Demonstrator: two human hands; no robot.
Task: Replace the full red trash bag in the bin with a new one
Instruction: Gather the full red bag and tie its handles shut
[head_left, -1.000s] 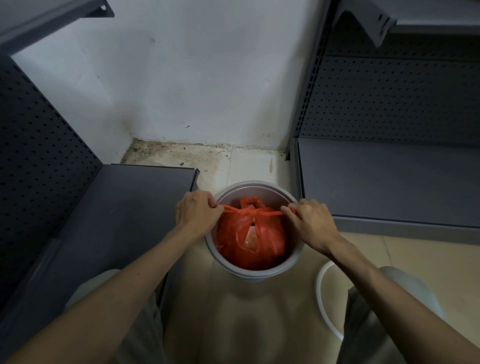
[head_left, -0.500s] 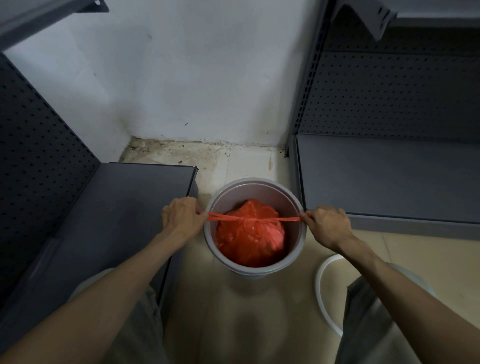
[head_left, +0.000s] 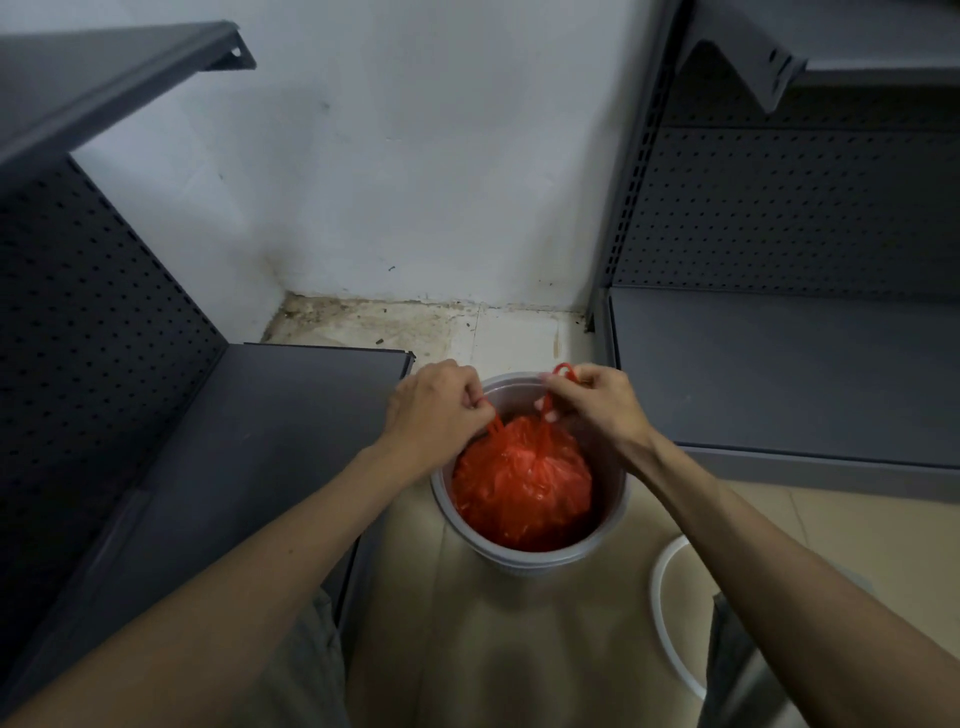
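A round grey bin (head_left: 527, 558) stands on the tiled floor between two shelf units. Inside it sits the full red trash bag (head_left: 522, 486), bunched at its top. My left hand (head_left: 436, 410) pinches one red handle strip of the bag at the bin's far left rim. At the far right rim my right hand (head_left: 597, 402) pinches the other strip, whose red loop sticks up above the fingers. Both strips run down to the bag's gathered neck. No new bag is in sight.
A dark grey metal shelf (head_left: 208, 467) with a pegboard back lies at my left, and a second shelf (head_left: 779, 374) at my right. A white wall stands behind the bin. A white ring (head_left: 662, 608) lies on the floor right of the bin. My knees are at the bottom.
Half a second ago both hands held the strips stretched taut across the bin. Now they have come together over the far rim and the strips hang slack toward the bag's neck.
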